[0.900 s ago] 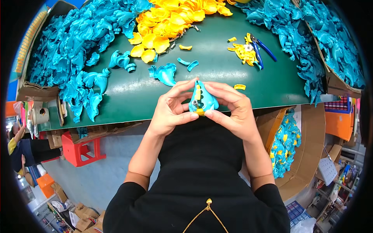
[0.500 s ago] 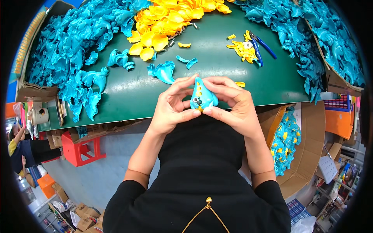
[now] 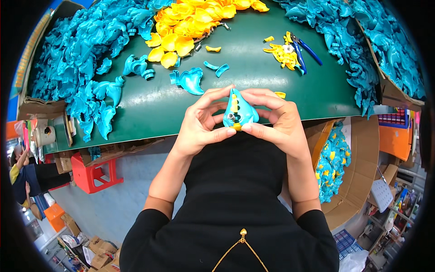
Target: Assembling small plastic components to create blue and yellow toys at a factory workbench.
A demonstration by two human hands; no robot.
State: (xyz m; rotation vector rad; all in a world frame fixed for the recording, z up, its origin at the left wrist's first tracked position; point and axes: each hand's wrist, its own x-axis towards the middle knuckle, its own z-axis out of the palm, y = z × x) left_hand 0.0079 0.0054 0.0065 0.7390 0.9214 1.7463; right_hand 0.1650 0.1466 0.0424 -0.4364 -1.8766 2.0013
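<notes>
Between my two hands, at the front edge of the green table [image 3: 181, 119], is a teal plastic shell [image 3: 246, 111] with a pointed top. Yellow plastic and a small metal part show in its open gap. My left hand [image 3: 199, 120] grips its left side, thumb at the bottom and fingertips near the point. My right hand [image 3: 276, 120] holds the other side, thumb pressed low on the shell. Just beyond lie a loose teal half shell [image 3: 191, 81] and thin teal strips [image 3: 221, 70]. A small yellow piece [image 3: 280, 94] sits behind my right fingers.
Teal shells are heaped at left [image 3: 68, 68] and right [image 3: 326, 31], yellow cups [image 3: 195, 22] at the back. Blue-handled cutters [image 3: 308, 52] lie by yellow scraps [image 3: 283, 55]. A cardboard box [image 3: 362, 181] at right holds teal-and-yellow pieces. A red stool [image 3: 90, 174] and another person [image 3: 27, 177] are at left.
The shell has moved slightly right and been turned a little, so its gap with the yellow inside shows wider. Both hands keep their grip.
</notes>
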